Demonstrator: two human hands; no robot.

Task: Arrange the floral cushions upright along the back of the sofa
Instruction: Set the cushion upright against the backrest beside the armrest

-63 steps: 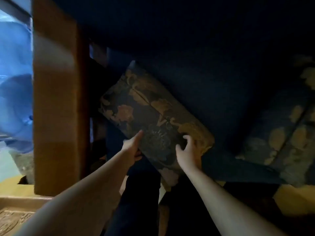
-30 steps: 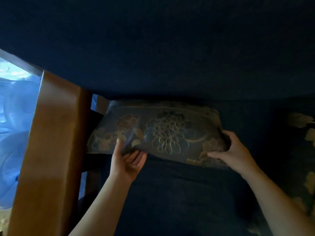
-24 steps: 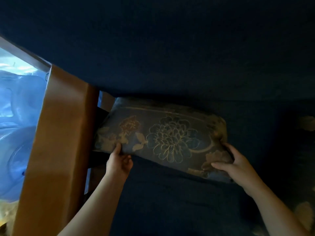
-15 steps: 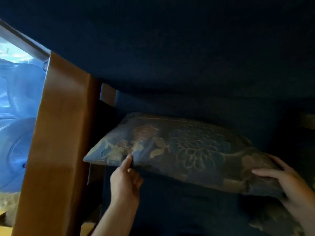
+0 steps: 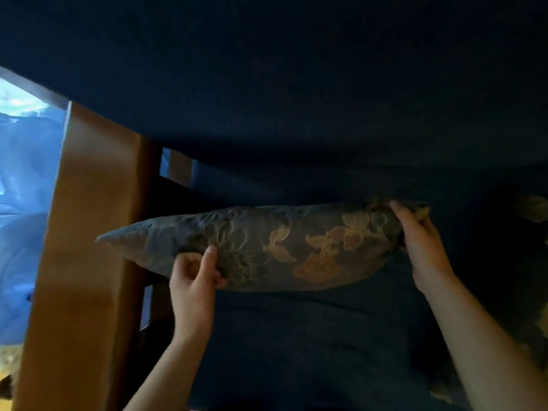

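A dark floral cushion [image 5: 296, 247] with gold and pink flowers is held above the sofa seat [image 5: 311, 345], seen almost edge-on with its long side level. My left hand [image 5: 194, 277] pinches its lower left edge. My right hand [image 5: 421, 241] grips its right end. Its pointed left corner reaches over the wooden armrest [image 5: 86, 262]. The dark blue sofa back [image 5: 296, 99] rises behind the cushion. Part of another floral cushion [image 5: 533, 212] shows at the right edge.
The broad wooden armrest bounds the sofa on the left. Pale blue plastic sheeting [image 5: 23, 218] lies beyond it. More floral fabric [image 5: 530, 336] lies on the seat at the lower right.
The cushion went from lying angled on the seat to leaning against the back, then was lifted off and tipped until nearly edge-on. Both hands kept hold of it, shifting their grip.
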